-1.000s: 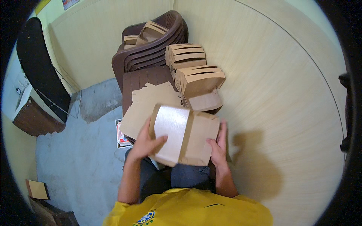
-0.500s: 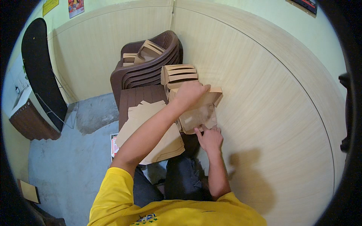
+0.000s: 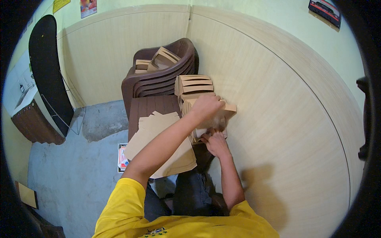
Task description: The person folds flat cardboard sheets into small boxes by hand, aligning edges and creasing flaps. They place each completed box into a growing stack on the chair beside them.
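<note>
The left hand (image 3: 205, 106) reaches forward at arm's length and lies curled over the top of a folded brown cardboard box (image 3: 222, 111), pressing down on its lid so the box sits flush on the stack of finished boxes (image 3: 194, 85) beneath and behind it. The right hand (image 3: 215, 142) comes in lower, its fingers tucked against the near side of the same box, bracing it from below; whether those fingers pinch a flap or merely push is hidden by the left forearm. The box rests at the right edge of a dark brown low table (image 3: 152, 109), hard against the pale wood-panelled wall (image 3: 285, 131), which serves as a backstop that keeps the pile square. Nearer the person, a loose sheaf of flat unfolded box blanks (image 3: 158, 131) covers the table's front half and overhangs its near edge, within easy reach. Beyond the table, in the corner, a stack of brown plastic chairs (image 3: 158, 77) holds a few more boxes on its seat.
</note>
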